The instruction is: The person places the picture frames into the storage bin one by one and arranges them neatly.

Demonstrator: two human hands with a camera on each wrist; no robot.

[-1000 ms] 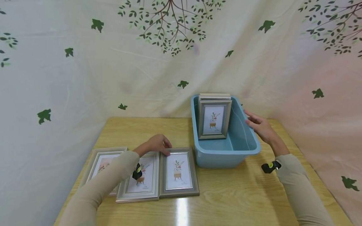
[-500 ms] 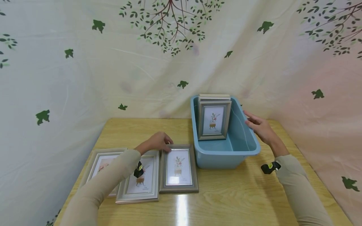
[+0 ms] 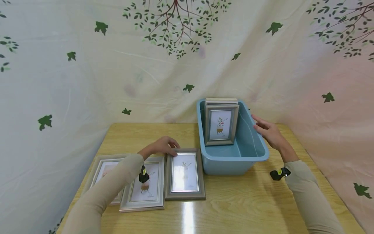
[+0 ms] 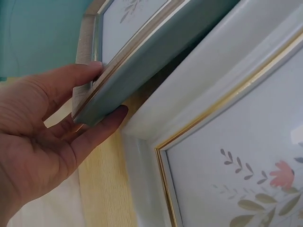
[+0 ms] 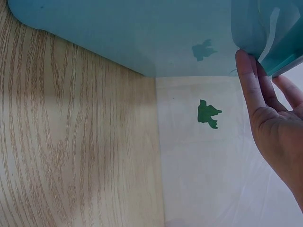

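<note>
My left hand (image 3: pixel 163 146) pinches the top left corner of a grey-brown picture frame (image 3: pixel 168 182), thumb on the face and fingers at the back. In the left wrist view that corner is tilted up beside a silver-white picture frame (image 4: pixel 142 151) with a gold inner line. My right hand (image 3: pixel 270 132) rests with extended fingers on the right rim of a light blue plastic bin (image 3: pixel 230 165). Inside the bin, another framed flower-pot print (image 3: pixel 220 125) stands upright, leaning on pale frames (image 3: pixel 221 100) behind it.
A pale frame (image 3: pixel 105 165) lies at the far left under the left sleeve. Everything stands on a wooden table (image 3: pixel 233 208). Behind hangs a cream cloth (image 3: pixel 157 78) with leaf prints. The bin's front part holds bare floor before the upright frame.
The left hand has raised the grey-brown frame's top edge and shifted it slightly away from me; a glare patch now crosses its picture. The right hand and the bin have stayed put.
</note>
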